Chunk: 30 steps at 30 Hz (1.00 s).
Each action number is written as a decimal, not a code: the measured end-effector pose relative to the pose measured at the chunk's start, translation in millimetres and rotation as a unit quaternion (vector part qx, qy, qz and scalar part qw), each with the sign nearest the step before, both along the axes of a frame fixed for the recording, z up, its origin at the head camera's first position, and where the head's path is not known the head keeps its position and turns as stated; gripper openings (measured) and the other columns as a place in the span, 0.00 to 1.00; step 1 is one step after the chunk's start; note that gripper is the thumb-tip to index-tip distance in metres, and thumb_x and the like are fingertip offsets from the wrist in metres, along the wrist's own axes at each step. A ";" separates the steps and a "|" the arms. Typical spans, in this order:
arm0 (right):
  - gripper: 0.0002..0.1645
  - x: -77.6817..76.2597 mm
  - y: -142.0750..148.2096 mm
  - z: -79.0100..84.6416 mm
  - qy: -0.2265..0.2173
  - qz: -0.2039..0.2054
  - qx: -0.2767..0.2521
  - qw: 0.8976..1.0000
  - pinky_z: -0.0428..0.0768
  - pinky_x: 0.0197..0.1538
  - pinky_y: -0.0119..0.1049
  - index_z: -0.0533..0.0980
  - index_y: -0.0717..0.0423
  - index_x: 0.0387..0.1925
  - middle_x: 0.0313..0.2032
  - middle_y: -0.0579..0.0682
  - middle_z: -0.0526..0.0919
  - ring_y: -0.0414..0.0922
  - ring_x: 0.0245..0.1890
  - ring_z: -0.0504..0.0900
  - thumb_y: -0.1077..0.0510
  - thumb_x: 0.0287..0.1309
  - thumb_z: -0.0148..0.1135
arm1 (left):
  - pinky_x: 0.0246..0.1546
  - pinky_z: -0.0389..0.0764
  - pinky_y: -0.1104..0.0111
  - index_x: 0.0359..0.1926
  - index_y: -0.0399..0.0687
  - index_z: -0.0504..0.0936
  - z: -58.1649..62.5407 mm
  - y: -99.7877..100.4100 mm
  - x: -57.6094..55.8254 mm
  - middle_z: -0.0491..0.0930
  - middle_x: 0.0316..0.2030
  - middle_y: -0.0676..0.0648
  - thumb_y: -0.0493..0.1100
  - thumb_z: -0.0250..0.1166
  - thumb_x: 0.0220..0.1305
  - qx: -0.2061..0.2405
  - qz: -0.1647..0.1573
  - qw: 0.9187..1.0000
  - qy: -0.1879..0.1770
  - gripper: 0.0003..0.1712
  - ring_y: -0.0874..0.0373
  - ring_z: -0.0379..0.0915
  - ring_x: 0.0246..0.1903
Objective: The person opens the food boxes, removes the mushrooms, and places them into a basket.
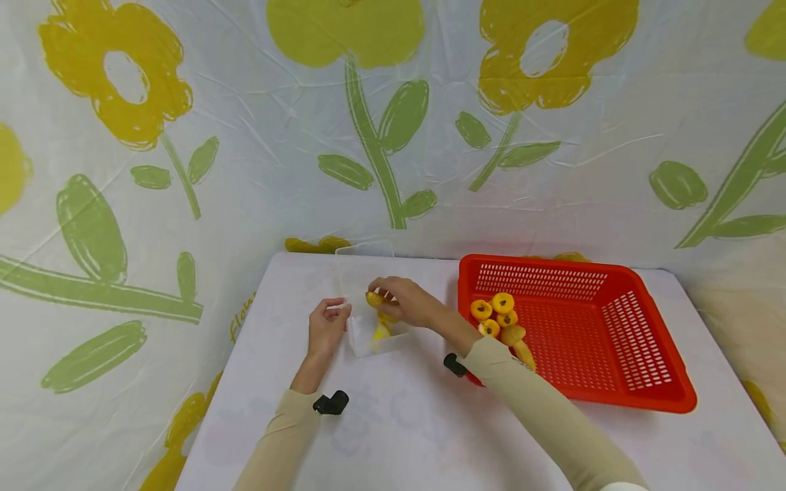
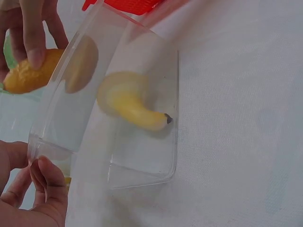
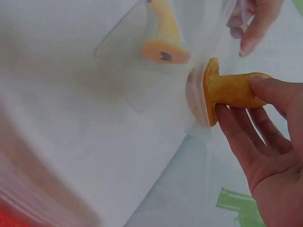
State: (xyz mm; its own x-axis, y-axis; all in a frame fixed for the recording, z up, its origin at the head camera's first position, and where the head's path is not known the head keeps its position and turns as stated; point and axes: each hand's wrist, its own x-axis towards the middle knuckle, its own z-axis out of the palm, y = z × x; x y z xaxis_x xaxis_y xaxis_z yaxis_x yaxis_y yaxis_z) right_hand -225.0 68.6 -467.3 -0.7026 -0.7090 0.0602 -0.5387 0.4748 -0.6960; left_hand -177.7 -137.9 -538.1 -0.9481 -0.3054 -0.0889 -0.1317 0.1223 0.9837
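My right hand [image 1: 406,301] pinches a yellow-orange mushroom [image 3: 236,90] by its stem, thumb on one side and fingers on the other. Its cap faces the mouth of a clear plastic box [image 2: 142,153], just at the rim. With thumb and fingers my left hand [image 1: 327,333] grips the box's rim on the left side. Through the transparent wall shows another yellow mushroom [image 2: 135,109], lying inside with a curved stem and a dark tip. In the head view, my right hand covers part of the box.
A red plastic basket [image 1: 552,261] stands to the right on the white-covered table [image 1: 393,436]. At its left end lie several round yellow pieces [image 1: 503,303] with dark centres and a stemmed mushroom [image 1: 512,334]. A flower-printed cloth [image 1: 245,170] hangs behind the table.
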 end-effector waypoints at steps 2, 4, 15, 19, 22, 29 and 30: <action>0.20 -0.6 4.8 1.2 -0.011 -0.005 -0.026 1.000 0.83 0.55 0.39 0.75 0.61 0.59 0.51 0.56 0.83 0.52 0.50 0.82 0.66 0.67 0.65 | 0.21 0.72 0.77 0.51 0.33 0.81 0.6 0.5 0.1 0.80 0.29 0.46 0.36 0.68 0.68 -0.001 -0.001 1.000 0.000 0.14 0.64 0.69 0.18; 0.21 -1.4 9.5 2.3 -0.021 -0.015 -0.043 0.999 0.84 0.53 0.39 0.75 0.61 0.59 0.52 0.57 0.83 0.53 0.50 0.82 0.65 0.67 0.66 | 0.21 0.72 0.77 0.52 0.33 0.81 0.7 0.9 0.1 0.79 0.29 0.46 0.36 0.68 0.68 -0.001 -0.003 1.000 0.000 0.14 0.64 0.69 0.18; 0.22 -0.9 37.0 9.7 -0.068 -0.093 -0.092 0.989 0.84 0.53 0.48 0.76 0.58 0.58 0.51 0.56 0.84 0.54 0.50 0.83 0.59 0.65 0.70 | 0.24 0.75 0.77 0.52 0.35 0.82 -1.6 -0.8 -0.5 0.80 0.33 0.41 0.39 0.68 0.69 -0.006 -0.004 1.000 -0.007 0.15 0.63 0.70 0.22; 0.22 0.7 49.0 11.2 -0.098 -0.108 -0.111 0.983 0.85 0.53 0.45 0.76 0.59 0.58 0.51 0.58 0.83 0.55 0.50 0.83 0.60 0.65 0.70 | 0.24 0.75 0.77 0.53 0.35 0.81 -1.8 -1.3 0.7 0.80 0.34 0.41 0.40 0.68 0.69 -0.004 -0.005 1.000 -0.012 0.16 0.63 0.70 0.22; 0.23 2.7 59.9 13.3 -0.120 -0.112 -0.128 0.978 0.85 0.51 0.42 0.75 0.62 0.60 0.52 0.60 0.83 0.56 0.51 0.83 0.60 0.66 0.69 | 0.24 0.75 0.77 0.53 0.34 0.81 -0.9 -0.7 1.9 0.80 0.33 0.42 0.39 0.68 0.69 0.000 -0.004 1.000 -0.011 0.16 0.63 0.69 0.21; 0.25 9.2 86.9 20.2 -0.176 -0.130 -0.165 0.962 0.86 0.49 0.46 0.72 0.65 0.62 0.52 0.66 0.81 0.60 0.51 0.82 0.63 0.67 0.67 | 0.23 0.73 0.77 0.54 0.32 0.80 -2.5 -0.3 2.1 0.80 0.31 0.43 0.38 0.68 0.69 -0.004 -0.004 1.000 -0.011 0.17 0.63 0.68 0.20; 0.26 10.1 91.4 21.0 -0.177 -0.134 -0.164 0.961 0.86 0.49 0.47 0.72 0.65 0.62 0.52 0.66 0.80 0.60 0.51 0.82 0.63 0.66 0.67 | 0.23 0.73 0.77 0.54 0.32 0.80 -2.7 -0.3 2.1 0.80 0.32 0.43 0.38 0.68 0.69 -0.006 -0.005 1.000 -0.011 0.17 0.63 0.69 0.21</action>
State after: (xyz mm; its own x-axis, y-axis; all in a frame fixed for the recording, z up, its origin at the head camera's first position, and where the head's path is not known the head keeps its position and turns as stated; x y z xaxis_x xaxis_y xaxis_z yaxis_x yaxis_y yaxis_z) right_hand -214.9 160.0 -446.3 -0.8749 -0.4836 -0.0272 -0.1295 0.2878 -0.9489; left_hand -175.5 -138.2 -540.8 -0.9486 -0.2980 -0.1064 -0.1523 0.1351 0.9791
